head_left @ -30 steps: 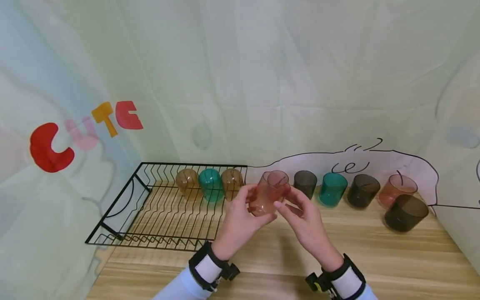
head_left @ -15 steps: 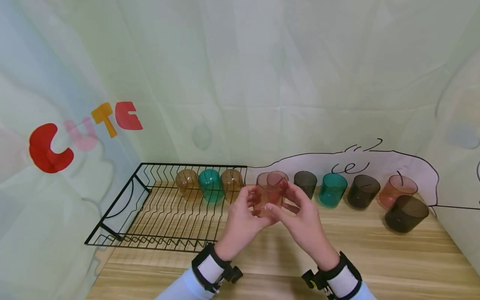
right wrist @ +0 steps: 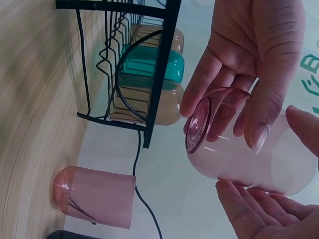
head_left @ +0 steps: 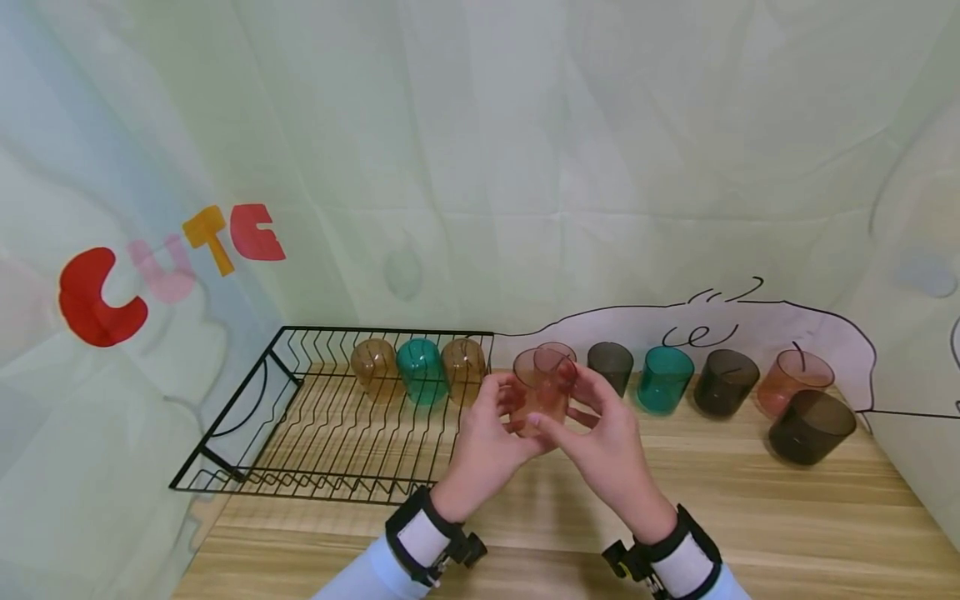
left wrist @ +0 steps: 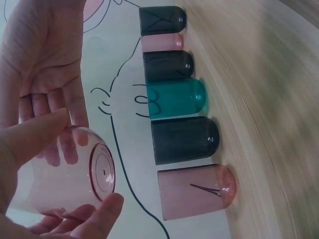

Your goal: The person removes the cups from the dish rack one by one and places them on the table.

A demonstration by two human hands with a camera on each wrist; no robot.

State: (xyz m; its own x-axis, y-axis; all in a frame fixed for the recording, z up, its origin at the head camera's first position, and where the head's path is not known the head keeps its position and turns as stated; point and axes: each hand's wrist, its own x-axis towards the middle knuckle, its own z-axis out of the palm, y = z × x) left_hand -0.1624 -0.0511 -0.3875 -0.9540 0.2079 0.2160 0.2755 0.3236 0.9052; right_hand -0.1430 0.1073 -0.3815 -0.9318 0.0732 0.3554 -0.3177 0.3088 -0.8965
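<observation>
Both hands hold a clear pink glass (head_left: 534, 400) above the table, its open rim up. My left hand (head_left: 489, 442) grips the glass from the left, low near its base. From the right, my right hand (head_left: 611, 446) holds it with the thumb across the front and the fingers on the far side. In the left wrist view the round base of the pink glass (left wrist: 55, 184) shows clearly. Behind it, partly hidden in the head view, another pink glass (left wrist: 194, 191) stands on the table.
A black wire rack (head_left: 330, 450) stands at the left, with an amber glass (head_left: 372, 367), a teal glass (head_left: 422, 371) and another amber one upside down along its back. Right of the hands stand a teal glass (head_left: 665, 379), a pink glass (head_left: 795, 379) and several dark glasses (head_left: 726, 383).
The held glass has turned from a slight tilt to more upright and shifted slightly down. Both hands have moved with it, keeping their hold. The rack and standing glasses have not moved.
</observation>
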